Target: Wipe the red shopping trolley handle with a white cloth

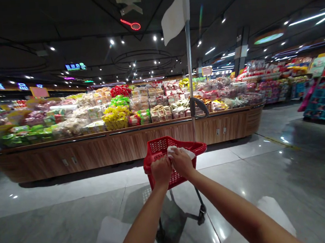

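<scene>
Right hand (181, 161) is partly covering white wad (190, 154) | left hand (161, 171) is hiding part of red cart (176, 179) | left-side packets (30, 134) are showing blurred

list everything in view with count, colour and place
shopping cart: one, red, centre
cloth: one, white, at the cart's near side
pole: one, grey, right of centre
flag: one, white, atop the pole
display counter: one, brown wood, across the middle
packaged goods: many, mixed colours, on the counter
other displays: several, mixed, at right
spoon-shaped sign: one, red, overhead
lit signs: several, blue, upper left
ceiling lights: many, white, overhead
nearest column: one, dark and pale, right
floor: one, grey, below
legs: two, white-clothed, bottom edge
forearms: two, bare, from the bottom
left grip: one, bare, at the cart's near side
right grip: one, bare, on the cloth
</scene>
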{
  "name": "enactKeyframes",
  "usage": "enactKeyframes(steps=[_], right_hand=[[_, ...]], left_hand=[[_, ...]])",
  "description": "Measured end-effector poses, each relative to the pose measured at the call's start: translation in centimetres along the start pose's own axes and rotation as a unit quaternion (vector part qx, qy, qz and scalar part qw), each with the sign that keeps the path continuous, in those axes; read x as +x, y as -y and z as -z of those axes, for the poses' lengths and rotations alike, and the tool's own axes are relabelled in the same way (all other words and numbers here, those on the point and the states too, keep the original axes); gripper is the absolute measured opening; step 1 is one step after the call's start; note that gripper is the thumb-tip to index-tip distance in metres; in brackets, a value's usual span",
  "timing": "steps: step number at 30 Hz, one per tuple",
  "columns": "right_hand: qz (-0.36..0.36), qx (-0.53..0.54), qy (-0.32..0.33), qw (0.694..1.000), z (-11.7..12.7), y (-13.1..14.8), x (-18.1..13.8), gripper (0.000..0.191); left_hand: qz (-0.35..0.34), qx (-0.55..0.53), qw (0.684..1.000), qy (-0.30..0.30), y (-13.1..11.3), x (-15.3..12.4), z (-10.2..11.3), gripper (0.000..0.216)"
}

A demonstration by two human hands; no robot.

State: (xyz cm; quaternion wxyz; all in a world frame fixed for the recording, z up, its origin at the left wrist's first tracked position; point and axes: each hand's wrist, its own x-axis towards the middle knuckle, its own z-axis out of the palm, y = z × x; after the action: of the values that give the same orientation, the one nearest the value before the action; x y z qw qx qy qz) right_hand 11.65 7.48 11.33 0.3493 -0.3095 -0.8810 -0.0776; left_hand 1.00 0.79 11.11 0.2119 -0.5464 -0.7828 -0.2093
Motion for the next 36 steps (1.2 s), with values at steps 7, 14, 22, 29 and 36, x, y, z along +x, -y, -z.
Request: enactKeyframes(steps=[7,14,22,29,36], right_hand=[[-0.026,-0.024,0.019,0.999,1.4,-6.5,-0.7,0.035],[-0.091,-0.03,0.017,0.995,1.5,-9.8,-0.9,0.038],[-0.053,0.009,-0.059,0.997,-0.5,-2.6,-1.3,0.035],[0.047,0.042,-0.05,0.997,-0.6,-2.2,-1.6,0.031],[0.022,0.048,-0.047,0.998,1.1,-7.4,-1.0,0.034]], left_hand=[[-0.077,-0.034,0.996,0.016,-0.4,-0.4,-0.1,0.042],[-0.098,-0.12,0.982,-0.109,4.8,1.5,1.5,0.033],[-0.067,-0.284,0.957,-0.003,4.9,2.2,-2.1,0.044],[-0.041,-0.306,0.951,0.0,1.9,1.0,-1.8,0.044],[-0.052,-0.305,0.951,-0.001,-1.0,-0.4,-2.2,0.048]])
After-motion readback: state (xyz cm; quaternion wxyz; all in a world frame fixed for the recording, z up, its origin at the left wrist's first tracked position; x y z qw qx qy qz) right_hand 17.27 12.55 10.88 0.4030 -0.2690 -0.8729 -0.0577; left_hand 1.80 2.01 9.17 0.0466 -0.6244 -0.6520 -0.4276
